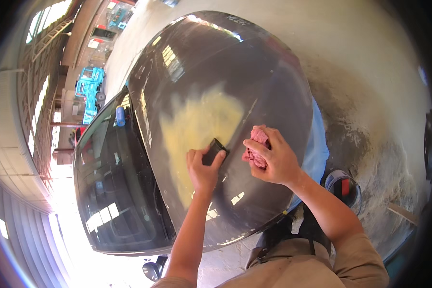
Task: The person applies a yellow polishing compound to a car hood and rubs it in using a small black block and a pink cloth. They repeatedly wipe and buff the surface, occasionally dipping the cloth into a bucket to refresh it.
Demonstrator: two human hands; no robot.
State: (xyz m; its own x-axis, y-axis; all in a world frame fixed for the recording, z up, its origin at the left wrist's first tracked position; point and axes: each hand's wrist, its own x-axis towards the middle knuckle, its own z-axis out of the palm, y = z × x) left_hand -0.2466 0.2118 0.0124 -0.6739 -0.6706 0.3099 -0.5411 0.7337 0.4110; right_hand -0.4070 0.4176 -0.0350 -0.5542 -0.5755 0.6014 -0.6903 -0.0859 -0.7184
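Under me spreads a dark car hood [187, 72] with a dull yellowish patch [204, 115] across its middle. My left hand [202, 169] grips a small black sanding block [214, 152], which rests on the hood at the patch's lower right edge. To the right, my right hand [277, 159] is closed around a crumpled pink cloth [258, 150], held above the hood. Whether the cloth touches the surface I cannot tell. The underside of the block is hidden.
The windshield [122, 187] lies left of the hood, with a blue cylinder [121, 116] near its far end. Blue sheeting [318, 149] hangs along the hood's right edge. A bucket [343, 188] stands on the floor by my legs, and a blue truck [89, 91] is farther off.
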